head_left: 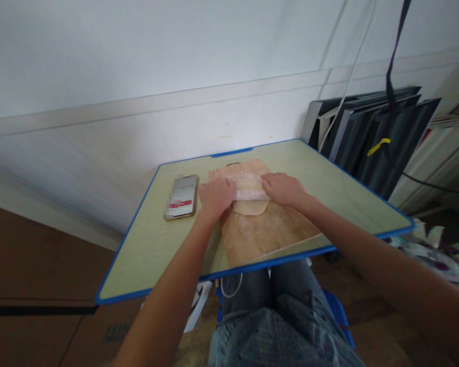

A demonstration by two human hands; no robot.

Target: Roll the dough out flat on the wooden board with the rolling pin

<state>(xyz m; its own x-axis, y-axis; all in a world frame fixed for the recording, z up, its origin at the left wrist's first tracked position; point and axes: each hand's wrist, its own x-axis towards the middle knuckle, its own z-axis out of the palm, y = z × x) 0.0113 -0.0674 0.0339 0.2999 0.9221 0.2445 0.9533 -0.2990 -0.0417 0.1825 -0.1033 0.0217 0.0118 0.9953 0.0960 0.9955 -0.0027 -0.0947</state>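
Note:
A flat, pale round of dough lies on a floured wooden board. Across it rests a flour-dusted rolling pin, running left to right. Over the pin's left end my left hand is closed, fingers curled down. My right hand is closed over the other end, its thumb side towards the middle. Dough shows on both the near and far sides of the pin. The pin's two ends are hidden under my hands.
The board sits on a small pale table with a blue rim. A phone with a lit screen lies left of the board. A white wall stands behind the table; dark panels and hanging cables are at the right.

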